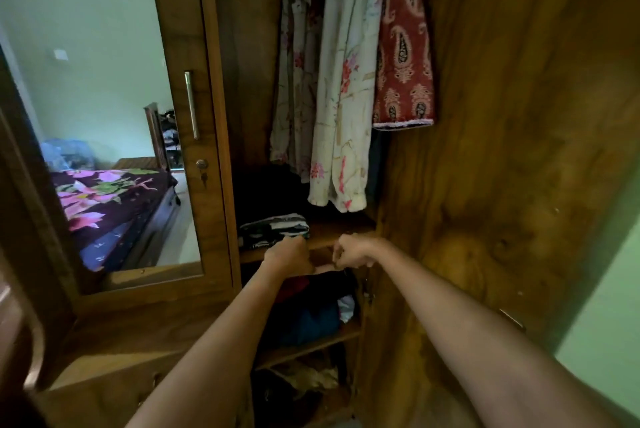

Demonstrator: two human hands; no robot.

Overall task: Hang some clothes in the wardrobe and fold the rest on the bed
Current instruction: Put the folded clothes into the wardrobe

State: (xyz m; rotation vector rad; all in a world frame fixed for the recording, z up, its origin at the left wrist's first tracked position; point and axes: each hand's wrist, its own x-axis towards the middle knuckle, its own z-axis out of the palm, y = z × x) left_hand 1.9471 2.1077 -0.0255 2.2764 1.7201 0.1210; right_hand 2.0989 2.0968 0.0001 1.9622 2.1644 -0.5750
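So both hands are inside the wardrobe (485,116) at shelf height, close together but not quite touching. The left hand (289,254) is right at the near edge of the folded stack (273,228), which lies just beyond it and to its left, long side running along the shelf (346,227), so I'd say left is nearer. The right hand (351,254) is curled, but it's too dark to tell whether either grips anything. Another pile (311,310) sits just below both.

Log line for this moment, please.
site: wardrobe shelf | left hand: at folded stack | right hand: curled, grip unclear | hung: floral garment, red paisley garment
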